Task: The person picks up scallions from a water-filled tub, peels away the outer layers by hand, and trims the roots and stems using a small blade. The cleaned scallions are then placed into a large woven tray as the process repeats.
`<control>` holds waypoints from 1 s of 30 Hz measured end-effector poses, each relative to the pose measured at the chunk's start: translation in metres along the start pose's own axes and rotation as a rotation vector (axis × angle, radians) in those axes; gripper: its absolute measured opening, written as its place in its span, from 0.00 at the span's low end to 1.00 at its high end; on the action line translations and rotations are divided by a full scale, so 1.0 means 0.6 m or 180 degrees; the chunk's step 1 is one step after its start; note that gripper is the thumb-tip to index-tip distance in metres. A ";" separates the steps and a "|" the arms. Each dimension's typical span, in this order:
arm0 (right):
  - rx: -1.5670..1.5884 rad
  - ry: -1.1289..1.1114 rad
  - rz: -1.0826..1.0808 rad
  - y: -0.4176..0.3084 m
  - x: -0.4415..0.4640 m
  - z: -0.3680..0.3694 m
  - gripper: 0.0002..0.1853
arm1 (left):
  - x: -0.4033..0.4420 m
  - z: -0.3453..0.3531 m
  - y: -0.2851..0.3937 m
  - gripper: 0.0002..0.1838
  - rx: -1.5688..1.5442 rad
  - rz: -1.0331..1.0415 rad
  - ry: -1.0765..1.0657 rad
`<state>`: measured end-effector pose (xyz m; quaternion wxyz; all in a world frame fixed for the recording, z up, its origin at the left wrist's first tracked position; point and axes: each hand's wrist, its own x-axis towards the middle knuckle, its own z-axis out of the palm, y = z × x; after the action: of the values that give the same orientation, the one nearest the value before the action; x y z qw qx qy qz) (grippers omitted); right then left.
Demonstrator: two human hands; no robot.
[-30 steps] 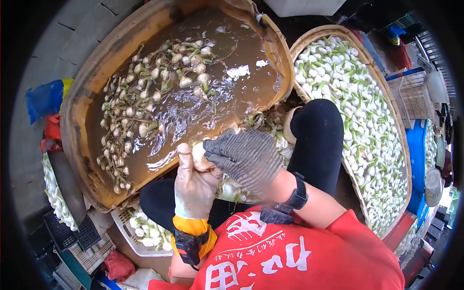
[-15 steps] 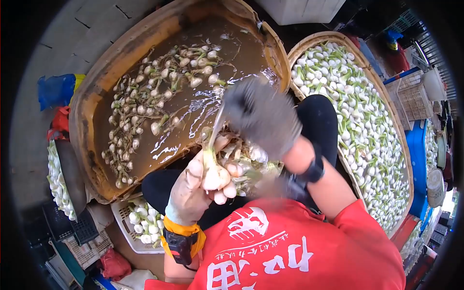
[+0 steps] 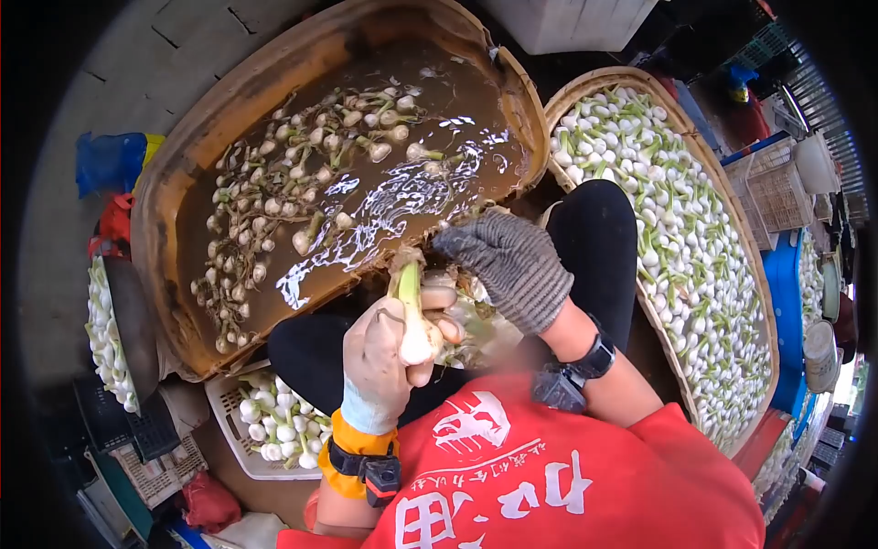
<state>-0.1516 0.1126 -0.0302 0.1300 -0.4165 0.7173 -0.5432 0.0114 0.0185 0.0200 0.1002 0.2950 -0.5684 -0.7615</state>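
Note:
My left hand [image 3: 380, 343], in a pale glove, is closed around a white bulb [image 3: 418, 337] with a green stem that points up toward the tub. Just right of the stem's top is my right hand [image 3: 508, 265], in a grey striped glove, its fingers bent together at the tub's near edge; whatever they pinch is too small to make out. Brown peelings [image 3: 471, 316] lie below and between the hands. Ahead, a brown tub [image 3: 165, 210] holds muddy water with many unpeeled bulbs [image 3: 265, 206] floating at its left and back.
On the right stands a long basket [image 3: 672, 366] full of white bulbs with green stems. A white crate [image 3: 240, 435] of bulbs sits at the lower left. A blue tub [image 3: 782, 302], a wicker basket [image 3: 777, 192] and a white box [image 3: 572, 20] stand farther off.
The right hand, blurred while sweeping above the left hand, has come down to the tub's near edge. The left hand's bulb now shows a peeled green stem, and fewer bulbs show beside it.

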 end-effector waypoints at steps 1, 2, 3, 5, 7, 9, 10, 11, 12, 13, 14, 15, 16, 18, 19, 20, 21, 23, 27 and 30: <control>-0.0012 0.0023 0.0014 -0.010 0.002 -0.004 0.14 | 0.001 0.001 0.002 0.29 0.0161 0.0073 -0.0139; -0.0368 -0.0484 -0.0069 -0.026 0.006 -0.010 0.16 | 0.003 0.003 -0.008 0.27 0.0135 0.0124 -0.0131; -0.0723 -0.1000 -0.0151 -0.046 0.013 -0.013 0.19 | 0.005 -0.001 -0.010 0.27 0.0126 0.0122 -0.0153; -0.0751 -0.0909 0.0644 -0.069 0.021 0.000 0.24 | 0.007 -0.014 -0.012 0.24 0.0699 -0.0123 -0.0232; -0.0246 -0.1086 0.0561 -0.061 0.028 0.003 0.28 | 0.011 -0.014 -0.024 0.20 0.0664 -0.0021 -0.0115; -0.0172 -0.1248 0.0494 -0.043 0.024 0.001 0.25 | 0.014 -0.014 -0.034 0.13 0.0605 0.0181 0.0135; 0.0044 -0.1285 0.0233 -0.029 0.018 0.002 0.23 | 0.014 -0.008 -0.032 0.10 -0.0075 -0.0088 0.0494; 0.0256 -0.1315 -0.0027 -0.020 0.014 -0.002 0.22 | 0.016 -0.011 -0.036 0.10 -0.0077 -0.0090 0.0506; 0.0349 -0.1462 -0.0400 -0.019 0.012 -0.011 0.19 | 0.019 -0.017 -0.044 0.11 -0.0376 0.0086 0.0635; 0.0349 -0.1470 -0.0399 -0.019 0.011 -0.018 0.19 | 0.022 -0.022 -0.045 0.12 -0.0677 0.0265 0.0760; 0.0900 -0.1397 0.0290 -0.021 0.010 -0.025 0.19 | 0.027 -0.033 -0.037 0.10 -0.1515 -0.0018 0.0754; 0.1442 -0.1300 0.0985 -0.023 0.010 -0.034 0.19 | 0.026 -0.051 -0.034 0.09 -0.1593 0.0207 0.0366; 0.1208 -0.1126 0.1172 -0.032 0.015 -0.049 0.18 | 0.019 -0.046 -0.041 0.10 -0.0848 0.0549 0.0698; 0.1049 -0.0371 0.1172 -0.007 0.019 -0.071 0.19 | 0.015 -0.071 -0.033 0.09 -0.0953 0.0411 0.0170; 0.0692 0.0087 0.0800 0.010 0.025 -0.092 0.16 | 0.025 -0.064 -0.020 0.13 -0.1577 -0.0258 0.0349; 0.0498 0.0682 0.0808 0.015 0.033 -0.114 0.14 | 0.030 -0.058 -0.010 0.17 -0.0494 -0.0579 0.0336; -0.0232 0.1131 0.0288 0.031 0.045 -0.148 0.12 | 0.033 -0.055 -0.002 0.22 0.0595 -0.0905 0.0341; -0.1549 0.2367 0.0434 0.089 0.069 -0.209 0.10 | 0.051 -0.087 -0.077 0.29 0.2484 0.0194 -0.0324; -0.1477 0.2284 0.0731 0.113 0.078 -0.254 0.09 | 0.093 -0.120 -0.086 0.27 0.3035 0.0305 -0.1093; -0.1836 0.0501 0.0333 0.081 0.065 -0.162 0.06 | 0.145 -0.162 -0.054 0.22 0.2456 0.0025 -0.0482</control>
<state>-0.2604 0.1520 -0.0265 -0.0219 -0.3553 0.8703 -0.3402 0.0019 -0.0918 -0.0568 -0.0575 0.2518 -0.8198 -0.5112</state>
